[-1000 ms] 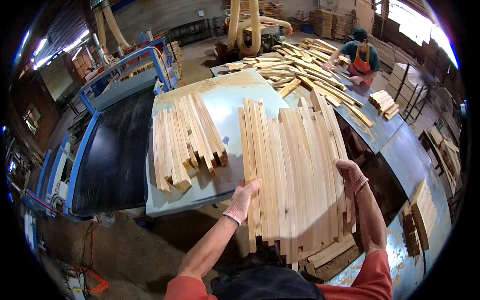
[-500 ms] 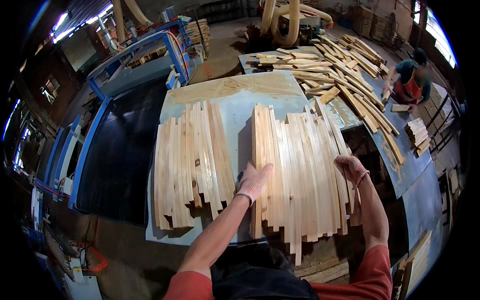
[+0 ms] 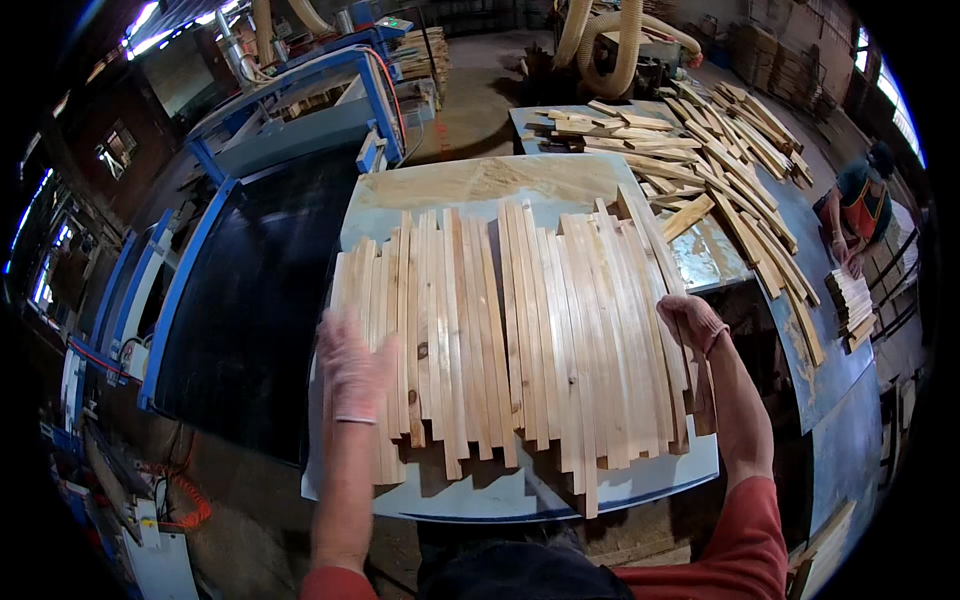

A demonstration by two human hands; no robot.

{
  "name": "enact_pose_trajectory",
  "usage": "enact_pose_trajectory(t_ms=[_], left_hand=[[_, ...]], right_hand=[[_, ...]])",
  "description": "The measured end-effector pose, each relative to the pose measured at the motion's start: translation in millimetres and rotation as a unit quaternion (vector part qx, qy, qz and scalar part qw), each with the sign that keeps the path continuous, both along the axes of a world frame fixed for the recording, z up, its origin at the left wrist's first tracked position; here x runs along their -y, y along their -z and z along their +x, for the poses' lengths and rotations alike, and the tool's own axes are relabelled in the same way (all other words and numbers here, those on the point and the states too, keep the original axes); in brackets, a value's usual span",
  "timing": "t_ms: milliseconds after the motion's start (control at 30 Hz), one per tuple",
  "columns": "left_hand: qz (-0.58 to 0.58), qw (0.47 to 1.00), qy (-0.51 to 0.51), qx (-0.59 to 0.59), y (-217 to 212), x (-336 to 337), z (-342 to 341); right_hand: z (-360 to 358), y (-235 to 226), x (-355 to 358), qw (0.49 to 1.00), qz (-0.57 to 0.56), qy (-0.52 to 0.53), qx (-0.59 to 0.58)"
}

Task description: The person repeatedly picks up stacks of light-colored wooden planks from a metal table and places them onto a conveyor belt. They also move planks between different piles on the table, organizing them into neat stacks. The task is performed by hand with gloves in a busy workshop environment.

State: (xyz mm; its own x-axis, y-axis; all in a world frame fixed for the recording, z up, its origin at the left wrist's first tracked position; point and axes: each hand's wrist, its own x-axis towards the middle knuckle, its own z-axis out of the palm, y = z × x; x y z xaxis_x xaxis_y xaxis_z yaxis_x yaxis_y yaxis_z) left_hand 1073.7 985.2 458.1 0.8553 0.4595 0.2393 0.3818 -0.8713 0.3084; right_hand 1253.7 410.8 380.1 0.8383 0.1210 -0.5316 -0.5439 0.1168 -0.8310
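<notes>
Both hands flat and open, left hand (image 3: 352, 365) and right hand (image 3: 690, 322) flanking the slats (image 3: 510, 330) on the tabletop (image 3: 470, 185); best to press inward evenly, keeping ends flush.

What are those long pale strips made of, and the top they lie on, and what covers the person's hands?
The strips look like bare, unfinished wood: pale, with grain lines and a few dark knots. The table top seems a smooth light-blue painted or laminated board, worn to yellowish patches. The left hand and right hand wear thin, pale gloves, possibly latex; the material is unclear.
</notes>
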Motion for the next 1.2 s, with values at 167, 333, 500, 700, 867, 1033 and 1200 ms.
enact_pose_trajectory(t_ms=[167, 333, 500, 700, 867, 1033, 1200], left_hand=[[-0.134, 0.975, -0.098, -0.145, 20.5, -93.1, -32.2], [-0.116, 0.983, -0.124, -0.068, 53.3, -180.2, -36.3], [-0.157, 0.981, -0.102, -0.052, 53.5, -276.6, -45.0], [-0.106, 0.985, -0.132, -0.045, 41.2, -410.8, -72.4], [-0.041, 0.977, -0.186, -0.095, 45.2, -528.6, -107.8], [-0.041, 0.970, -0.188, -0.152, 27.9, -678.6, -134.9], [0.058, 0.966, -0.191, -0.163, 40.3, -822.2, -159.8]], right_hand=[[-4.5, -6.3, -36.2, 0.991, 0.014, -0.127, 0.028], [-43.4, -23.0, -113.1, 0.996, -0.007, -0.082, 0.034], [-67.8, -22.4, -221.3, 0.996, -0.057, -0.029, 0.057], [-97.5, -22.7, -366.2, 0.996, 0.014, -0.051, 0.076], [-112.7, -5.5, -487.0, 0.997, 0.020, -0.038, 0.071], [-148.3, -25.2, -649.6, 0.995, -0.002, -0.069, 0.071], [-172.2, -36.8, -808.2, 0.997, 0.037, -0.041, 0.045]])
